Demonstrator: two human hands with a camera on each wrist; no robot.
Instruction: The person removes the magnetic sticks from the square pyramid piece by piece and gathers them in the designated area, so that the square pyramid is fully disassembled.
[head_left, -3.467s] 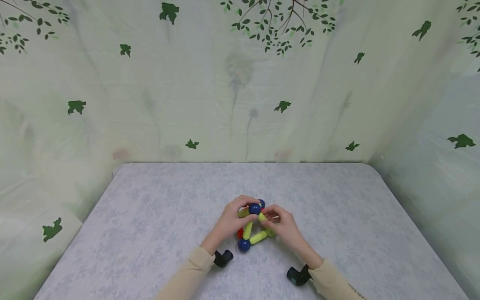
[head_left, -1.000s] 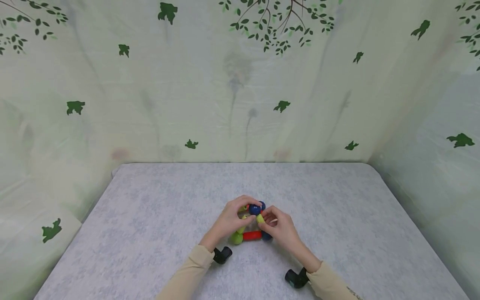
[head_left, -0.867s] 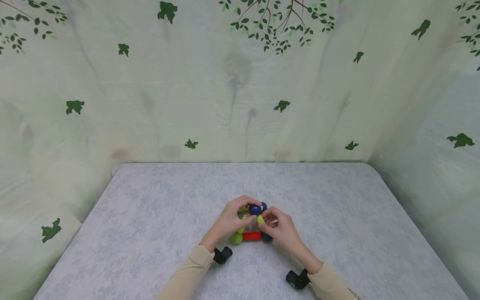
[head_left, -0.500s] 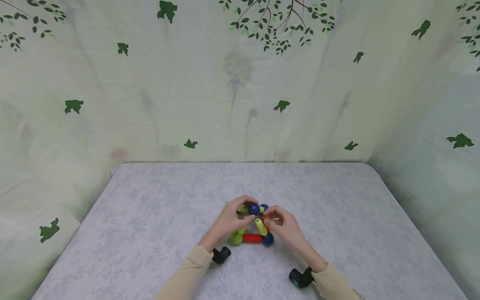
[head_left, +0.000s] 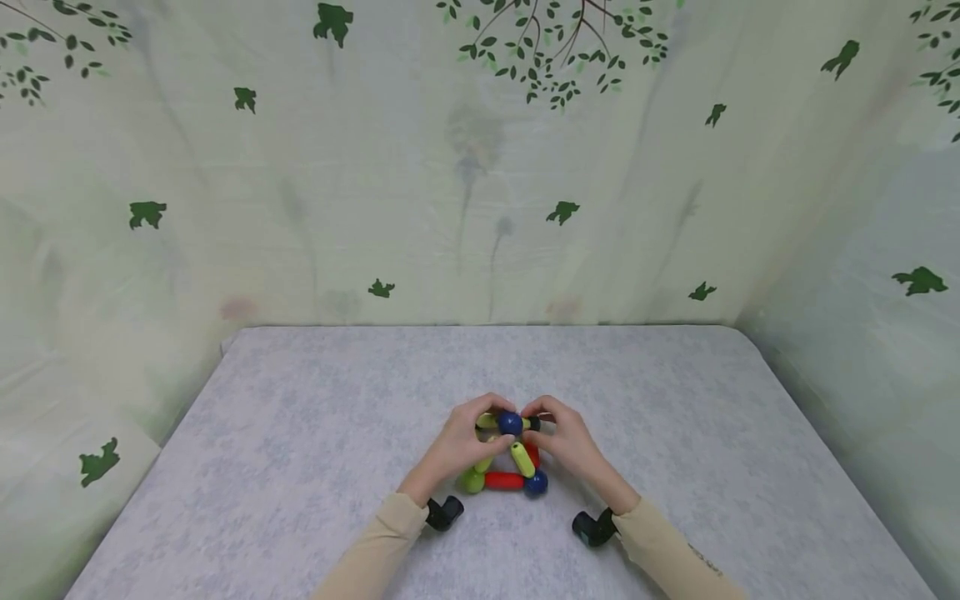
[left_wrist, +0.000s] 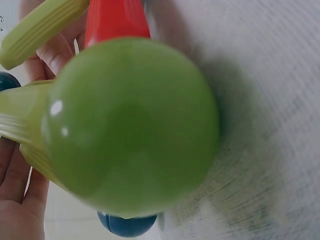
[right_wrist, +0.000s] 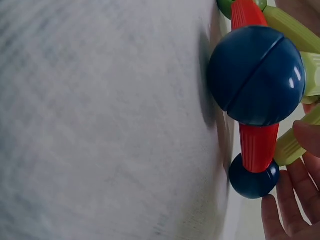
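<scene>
A structure of magnetic rods and balls stands on the table. In the head view my left hand (head_left: 463, 437) pinches the upper blue ball (head_left: 510, 423) between thumb and fingers. Close on its right, my right hand (head_left: 568, 435) curves thumb and fingers round a short yellow-green rod beside that ball. Below, another yellow-green rod (head_left: 522, 459) leans up from the lower blue ball (head_left: 536, 483), its upper end free. A red rod (head_left: 504, 481) joins that ball to the green ball (head_left: 472, 480). The right wrist view shows a farther blue ball (right_wrist: 254, 176) near my right fingertips.
The grey cloth-covered table (head_left: 337, 392) spreads round the structure. A pale curtain (head_left: 420, 208) with leaf prints hangs behind it and along the sides. Black wrist cameras (head_left: 445, 512) sit below both hands, near the beige sleeves (head_left: 378, 542).
My right hand has let go of the leaning yellow-green rod and moved up beside the upper blue ball. Earlier the structure was turned, bringing the green ball and red rod to the front.
</scene>
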